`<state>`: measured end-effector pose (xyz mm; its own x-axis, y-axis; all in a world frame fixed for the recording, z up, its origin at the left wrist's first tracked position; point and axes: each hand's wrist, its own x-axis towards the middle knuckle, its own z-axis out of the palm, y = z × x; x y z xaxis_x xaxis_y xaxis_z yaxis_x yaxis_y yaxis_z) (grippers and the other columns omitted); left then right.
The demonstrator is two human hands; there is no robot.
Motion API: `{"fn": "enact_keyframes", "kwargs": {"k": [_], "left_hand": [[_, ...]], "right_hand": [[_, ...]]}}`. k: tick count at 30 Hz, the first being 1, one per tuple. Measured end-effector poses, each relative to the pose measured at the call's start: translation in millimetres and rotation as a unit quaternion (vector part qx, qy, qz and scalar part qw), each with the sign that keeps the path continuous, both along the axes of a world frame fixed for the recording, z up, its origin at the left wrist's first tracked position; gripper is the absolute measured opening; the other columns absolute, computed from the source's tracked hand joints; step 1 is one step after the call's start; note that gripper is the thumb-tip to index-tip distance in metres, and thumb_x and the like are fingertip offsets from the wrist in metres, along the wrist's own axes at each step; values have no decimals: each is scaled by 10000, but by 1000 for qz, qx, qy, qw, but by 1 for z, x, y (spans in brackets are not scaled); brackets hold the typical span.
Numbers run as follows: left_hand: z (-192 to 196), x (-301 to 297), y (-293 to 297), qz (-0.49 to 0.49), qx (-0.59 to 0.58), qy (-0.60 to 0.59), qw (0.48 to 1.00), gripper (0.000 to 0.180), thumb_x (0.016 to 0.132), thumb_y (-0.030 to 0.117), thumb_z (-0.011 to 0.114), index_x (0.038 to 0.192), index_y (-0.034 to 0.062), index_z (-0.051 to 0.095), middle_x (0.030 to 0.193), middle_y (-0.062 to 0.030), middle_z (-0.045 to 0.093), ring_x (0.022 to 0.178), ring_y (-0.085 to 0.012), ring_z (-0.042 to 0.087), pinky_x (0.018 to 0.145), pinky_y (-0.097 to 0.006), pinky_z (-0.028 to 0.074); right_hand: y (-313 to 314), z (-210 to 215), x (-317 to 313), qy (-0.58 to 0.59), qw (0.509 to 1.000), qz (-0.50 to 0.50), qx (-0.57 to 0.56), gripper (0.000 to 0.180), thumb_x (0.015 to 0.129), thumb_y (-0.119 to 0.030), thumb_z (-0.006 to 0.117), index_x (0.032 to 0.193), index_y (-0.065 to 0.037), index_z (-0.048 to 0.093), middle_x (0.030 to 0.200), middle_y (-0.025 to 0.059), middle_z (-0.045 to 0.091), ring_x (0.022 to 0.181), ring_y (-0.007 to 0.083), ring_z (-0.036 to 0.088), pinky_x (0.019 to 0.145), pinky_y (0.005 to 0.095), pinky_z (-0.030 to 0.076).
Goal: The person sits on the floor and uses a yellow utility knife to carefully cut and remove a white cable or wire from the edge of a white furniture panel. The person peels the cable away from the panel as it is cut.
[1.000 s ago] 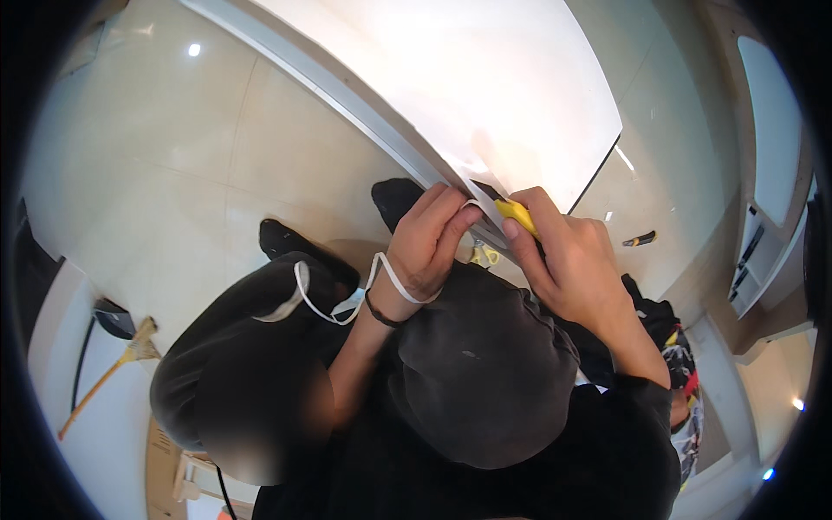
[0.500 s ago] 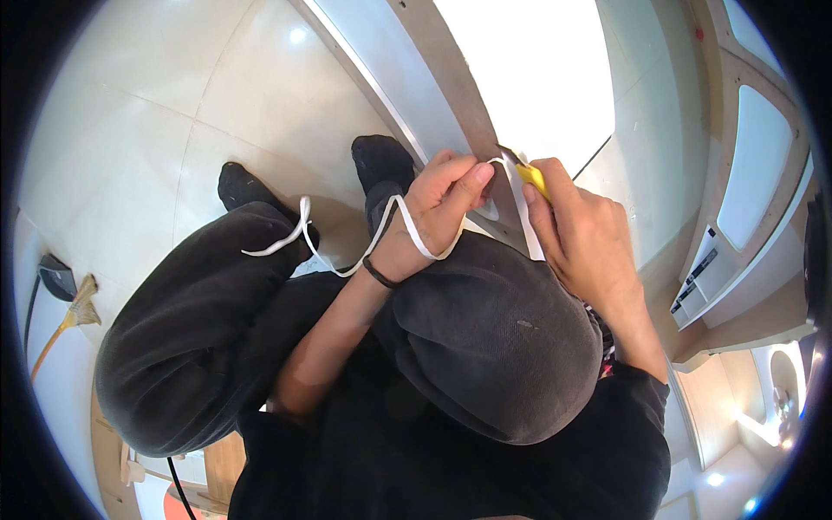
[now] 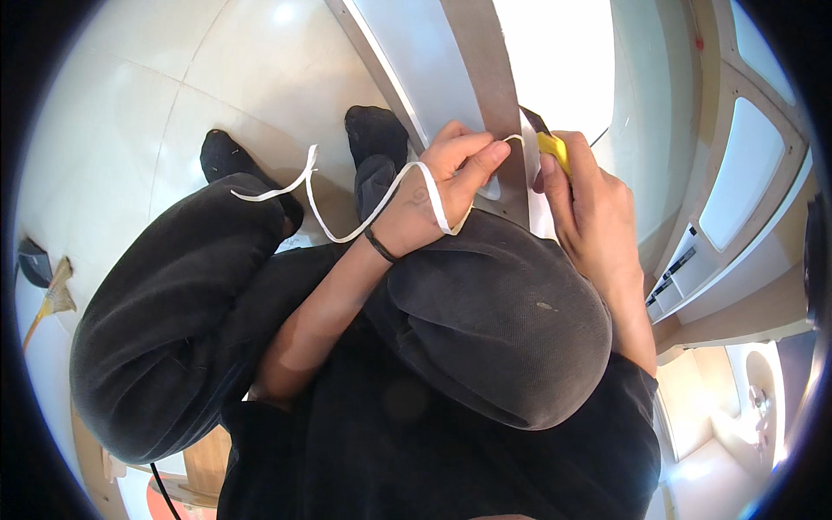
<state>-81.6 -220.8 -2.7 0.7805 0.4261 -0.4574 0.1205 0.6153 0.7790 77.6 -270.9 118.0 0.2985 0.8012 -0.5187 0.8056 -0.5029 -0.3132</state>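
Between the thumb and fingers of my left hand is a thin white strip. The strip loops over the back of that hand and past the wrist, and its loose end hangs in the air above my left shin. A short stretch of it runs from my fingertips to the edge of a board. My right hand grips a yellow utility knife, its dark blade pointing up and left along the bright white side of the board. Where the blade meets the edge is hard to make out.
My bent knees are close under both hands, with my socked feet on the tiled floor. Pale panels with white insets stand at the right. A broom and a dustpan lean at the far left.
The knife and my right hand have shifted slightly up and right along the board edge. My left hand, still pinching the strip, has moved a little up and right. The whole view has shifted somewhat.
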Motion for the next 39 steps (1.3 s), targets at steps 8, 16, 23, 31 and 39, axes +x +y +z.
{"fn": "enact_keyframes", "kwargs": {"k": [8, 16, 23, 31, 39], "left_hand": [[-1, 0, 0, 2, -24, 4, 1000, 395, 1065, 361, 565, 1021, -18, 670, 901, -73, 508, 789, -178, 512, 742, -308, 440], [1, -3, 4, -17, -10, 7, 1000, 416, 1058, 372, 575, 1124, -26, 679, 949, -99, 537, 820, -200, 527, 768, -322, 451], [-3, -4, 1, -18, -8, 9, 1000, 446, 1054, 400, 577, 1146, -23, 681, 979, -112, 568, 847, -220, 579, 789, -330, 475], [-5, -5, 3, -38, 15, 18, 999, 468, 1052, 426, 573, 1164, -15, 683, 1003, -120, 586, 861, -236, 600, 796, -340, 488], [-4, 0, 2, -15, 0, 25, 1000, 471, 1048, 433, 575, 1150, -11, 696, 962, -123, 591, 841, -250, 600, 784, -345, 493]], "right_hand": [[6, 1, 2, -8, 999, 25, -40, 186, 1041, -239, 561, 1102, -67, 524, 627, 146, 644, 576, 368, 670, 527, 463, 511], [14, 5, -2, -14, 995, 11, -98, 193, 1040, -237, 557, 1087, -55, 513, 598, 167, 630, 571, 386, 674, 531, 478, 527], [25, 11, -1, -5, 992, 31, -119, 198, 1043, -225, 549, 1058, -32, 506, 602, 180, 629, 586, 404, 674, 548, 488, 536], [36, 12, 2, 3, 990, 49, -131, 218, 1045, -229, 546, 1026, -13, 514, 625, 199, 638, 603, 420, 670, 557, 498, 527], [38, 20, 1, -17, 986, 55, -158, 221, 1046, -237, 541, 1019, -20, 508, 626, 198, 636, 620, 431, 666, 573, 518, 520]]}}
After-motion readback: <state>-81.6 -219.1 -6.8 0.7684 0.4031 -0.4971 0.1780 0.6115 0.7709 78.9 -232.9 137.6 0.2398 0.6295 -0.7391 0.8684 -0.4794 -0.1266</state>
